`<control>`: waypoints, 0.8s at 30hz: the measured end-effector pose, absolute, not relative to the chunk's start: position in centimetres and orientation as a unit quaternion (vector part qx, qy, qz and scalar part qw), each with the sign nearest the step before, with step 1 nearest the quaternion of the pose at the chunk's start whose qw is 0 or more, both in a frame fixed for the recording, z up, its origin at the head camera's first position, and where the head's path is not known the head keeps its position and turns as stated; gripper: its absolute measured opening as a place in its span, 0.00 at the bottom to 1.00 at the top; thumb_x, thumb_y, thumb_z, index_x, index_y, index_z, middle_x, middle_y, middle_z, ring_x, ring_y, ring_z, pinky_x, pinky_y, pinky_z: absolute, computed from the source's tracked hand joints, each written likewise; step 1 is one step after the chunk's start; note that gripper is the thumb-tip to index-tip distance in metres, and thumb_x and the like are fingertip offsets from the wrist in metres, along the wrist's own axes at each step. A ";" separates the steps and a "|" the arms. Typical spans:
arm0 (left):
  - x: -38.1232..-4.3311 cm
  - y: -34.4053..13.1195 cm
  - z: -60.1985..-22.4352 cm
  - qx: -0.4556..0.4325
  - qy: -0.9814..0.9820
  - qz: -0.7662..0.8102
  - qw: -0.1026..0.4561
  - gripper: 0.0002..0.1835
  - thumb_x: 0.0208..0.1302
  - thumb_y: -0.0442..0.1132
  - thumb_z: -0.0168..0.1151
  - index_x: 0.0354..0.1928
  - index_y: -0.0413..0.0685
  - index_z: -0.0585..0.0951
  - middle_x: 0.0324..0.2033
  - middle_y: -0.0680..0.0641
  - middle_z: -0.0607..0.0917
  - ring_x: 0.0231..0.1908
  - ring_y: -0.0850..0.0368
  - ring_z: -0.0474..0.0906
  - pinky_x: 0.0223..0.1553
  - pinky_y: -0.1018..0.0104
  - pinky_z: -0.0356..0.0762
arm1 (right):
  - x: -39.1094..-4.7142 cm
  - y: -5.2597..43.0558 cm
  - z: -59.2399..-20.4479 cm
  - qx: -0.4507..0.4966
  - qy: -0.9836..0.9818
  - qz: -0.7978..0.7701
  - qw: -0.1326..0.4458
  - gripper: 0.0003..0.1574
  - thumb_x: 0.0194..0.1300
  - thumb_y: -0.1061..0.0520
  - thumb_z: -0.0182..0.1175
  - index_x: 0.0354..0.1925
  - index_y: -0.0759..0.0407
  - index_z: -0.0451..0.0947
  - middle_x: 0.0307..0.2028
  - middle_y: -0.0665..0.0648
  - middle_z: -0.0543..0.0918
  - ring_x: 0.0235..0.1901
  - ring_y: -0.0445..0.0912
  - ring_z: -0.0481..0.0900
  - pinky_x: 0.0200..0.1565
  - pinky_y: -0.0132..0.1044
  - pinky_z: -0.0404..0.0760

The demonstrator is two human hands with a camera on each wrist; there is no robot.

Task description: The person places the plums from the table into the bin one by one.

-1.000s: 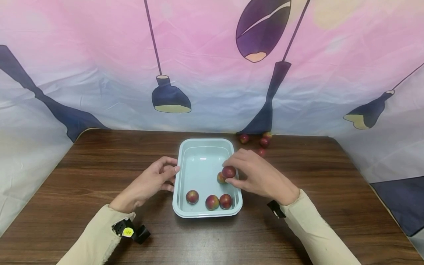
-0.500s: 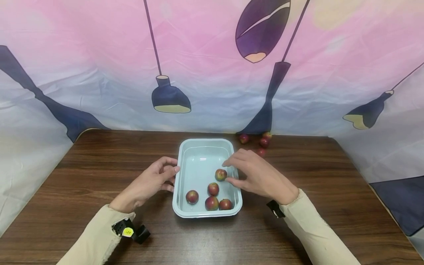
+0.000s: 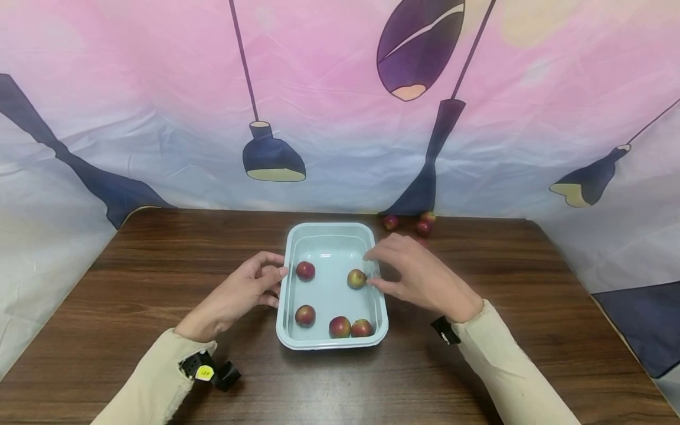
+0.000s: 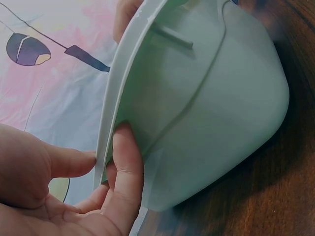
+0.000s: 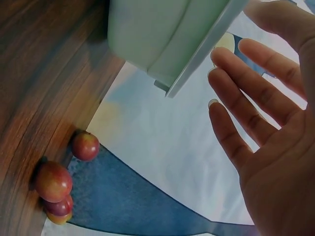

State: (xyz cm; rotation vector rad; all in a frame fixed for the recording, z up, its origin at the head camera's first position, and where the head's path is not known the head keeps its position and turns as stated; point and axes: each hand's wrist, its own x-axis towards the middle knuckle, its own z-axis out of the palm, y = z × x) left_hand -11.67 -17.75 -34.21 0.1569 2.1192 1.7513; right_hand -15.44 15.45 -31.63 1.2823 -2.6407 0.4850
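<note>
A pale green-blue plastic tray point(image 3: 332, 343) stands on the table with several plums lying apart inside it. One red plum point(image 3: 305, 271) lies by the left wall and a greener plum point(image 3: 356, 278) by the right. My left hand point(image 3: 247, 286) holds the left rim; in the left wrist view, thumb and fingers pinch the tray edge point(image 4: 115, 93). Over the right rim hovers my right hand point(image 3: 419, 277), its fingers spread and holding nothing. The right wrist view shows that palm point(image 5: 275, 162) bare beside the tray's outer wall point(image 5: 147, 34).
Several more plums lie at the table's back edge, right of the tray, among them a dark red plum point(image 3: 390, 222); one is partly hidden by my right hand. A printed cloth point(image 3: 329, 118) hangs along the back of the wooden table point(image 3: 175, 265).
My right hand let go of a plum, which dropped into the tray and rolled; a red plum now lies by the left wall. The right hand drew back slightly rightward. The left hand stayed put.
</note>
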 end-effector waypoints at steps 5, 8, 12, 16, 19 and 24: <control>-11.7 -17.7 -34.2 0.054 0.754 0.626 0.192 0.24 0.81 0.42 0.50 0.68 0.33 0.62 0.51 0.34 0.81 0.42 0.55 0.84 0.43 0.64 0.88 | -15.7 15.8 -31.6 0.413 -0.891 0.171 0.079 0.20 0.64 0.49 0.72 0.52 0.53 0.84 0.47 0.49 0.87 0.49 0.43 0.80 0.57 0.41 0.79; -11.7 -17.7 -34.3 0.054 0.752 0.629 0.191 0.24 0.81 0.42 0.50 0.68 0.33 0.62 0.50 0.35 0.81 0.42 0.55 0.84 0.42 0.64 0.88 | -15.8 15.9 -31.6 0.403 -0.895 0.174 0.078 0.21 0.64 0.49 0.72 0.53 0.54 0.84 0.48 0.49 0.87 0.50 0.43 0.80 0.58 0.41 0.80; -11.7 -17.7 -34.2 0.055 0.752 0.629 0.190 0.24 0.81 0.42 0.50 0.68 0.33 0.62 0.50 0.35 0.81 0.42 0.55 0.84 0.42 0.64 0.88 | -15.9 16.2 -31.6 0.386 -0.902 0.175 0.078 0.22 0.63 0.49 0.73 0.54 0.53 0.83 0.48 0.48 0.87 0.51 0.43 0.80 0.58 0.41 0.80; -11.7 -17.7 -34.2 0.055 0.753 0.627 0.191 0.24 0.81 0.42 0.50 0.68 0.34 0.62 0.51 0.34 0.81 0.42 0.54 0.84 0.43 0.63 0.88 | -16.0 16.4 -31.6 0.375 -0.906 0.181 0.077 0.23 0.63 0.48 0.73 0.54 0.52 0.83 0.48 0.48 0.87 0.51 0.43 0.79 0.58 0.42 0.81; -11.6 -17.7 -34.2 0.055 0.753 0.627 0.191 0.24 0.81 0.42 0.50 0.68 0.34 0.62 0.51 0.34 0.81 0.42 0.54 0.84 0.43 0.63 0.88 | -16.2 16.5 -31.6 0.370 -0.907 0.185 0.077 0.23 0.63 0.47 0.73 0.55 0.52 0.83 0.48 0.48 0.87 0.51 0.44 0.80 0.58 0.43 0.81; -11.6 -17.7 -34.2 0.055 0.754 0.627 0.191 0.24 0.81 0.42 0.50 0.68 0.33 0.61 0.51 0.34 0.81 0.41 0.54 0.84 0.42 0.63 0.88 | -16.4 16.9 -31.6 0.362 -0.909 0.191 0.076 0.23 0.63 0.48 0.73 0.55 0.50 0.83 0.49 0.48 0.87 0.53 0.46 0.80 0.60 0.44 0.80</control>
